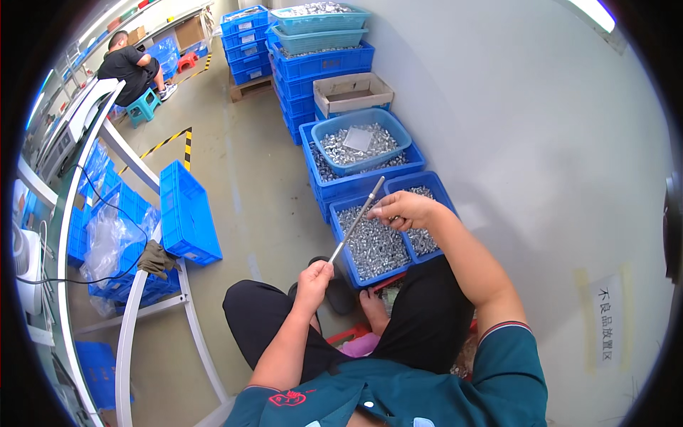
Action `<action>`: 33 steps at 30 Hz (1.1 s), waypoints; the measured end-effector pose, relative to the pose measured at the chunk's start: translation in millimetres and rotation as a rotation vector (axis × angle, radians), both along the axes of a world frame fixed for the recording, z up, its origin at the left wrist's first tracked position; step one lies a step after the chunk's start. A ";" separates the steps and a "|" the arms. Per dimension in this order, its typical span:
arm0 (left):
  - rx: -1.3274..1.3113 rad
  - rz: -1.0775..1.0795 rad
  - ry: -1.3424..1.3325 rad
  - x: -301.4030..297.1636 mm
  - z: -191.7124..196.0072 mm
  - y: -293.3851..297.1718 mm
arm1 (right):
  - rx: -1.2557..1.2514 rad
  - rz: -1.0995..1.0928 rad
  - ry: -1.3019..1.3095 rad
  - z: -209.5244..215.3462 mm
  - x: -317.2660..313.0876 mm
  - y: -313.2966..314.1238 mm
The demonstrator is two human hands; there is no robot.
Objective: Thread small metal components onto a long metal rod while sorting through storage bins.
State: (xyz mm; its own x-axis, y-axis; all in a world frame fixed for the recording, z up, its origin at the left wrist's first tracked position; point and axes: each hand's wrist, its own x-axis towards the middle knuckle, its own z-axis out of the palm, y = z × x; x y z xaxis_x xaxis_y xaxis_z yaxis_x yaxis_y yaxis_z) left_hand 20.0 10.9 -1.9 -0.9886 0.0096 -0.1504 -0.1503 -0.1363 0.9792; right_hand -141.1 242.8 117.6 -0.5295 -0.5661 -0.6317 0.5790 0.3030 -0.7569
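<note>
A thin metal rod [353,225] slants up and away in front of me. My left hand [313,283] is closed round its lower end. Beside the upper part of the rod, my right hand [407,209] has its thumb and fingers pinched together; whatever they hold, if anything, is too small to make out. The rod's top end carries a slightly thicker piece. Below my right hand lies a blue bin [375,250] full of small silvery metal parts, with another such bin [442,186] against its right side.
Farther off, a light-blue basket [400,127] of metal parts sits in a larger blue bin [414,162]. Stacked blue crates [299,89] line the wall. At left stand a white-framed bench [131,334], an upended blue crate [188,220] and plastic bags [110,235]. A seated person [128,71] is far left.
</note>
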 end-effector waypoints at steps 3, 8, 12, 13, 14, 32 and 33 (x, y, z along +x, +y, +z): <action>0.042 0.004 -0.018 -1.5 -0.2 -0.2 | -0.171 -0.255 -0.081 -8.9 -13.4 15.4; 0.024 0.001 -0.018 -0.1 -1.4 -2.3 | -0.397 -0.420 -0.171 -10.7 -20.8 20.0; -0.027 0.004 0.031 2.6 -2.0 -2.3 | -0.420 -0.444 -0.106 -10.4 -20.0 18.5; -0.040 0.008 0.054 3.4 -2.3 -2.2 | -0.423 -0.465 -0.096 -10.2 -18.9 18.1; -0.039 0.009 0.057 4.0 -2.4 -2.5 | -0.425 -0.485 -0.086 -9.3 -17.6 17.4; -0.154 -0.004 0.141 5.8 -2.9 -3.7 | -0.309 -0.259 -0.098 1.8 -16.7 16.8; -0.135 -0.001 0.143 6.1 -0.3 -2.6 | -0.344 -0.256 -0.100 2.5 -16.0 16.8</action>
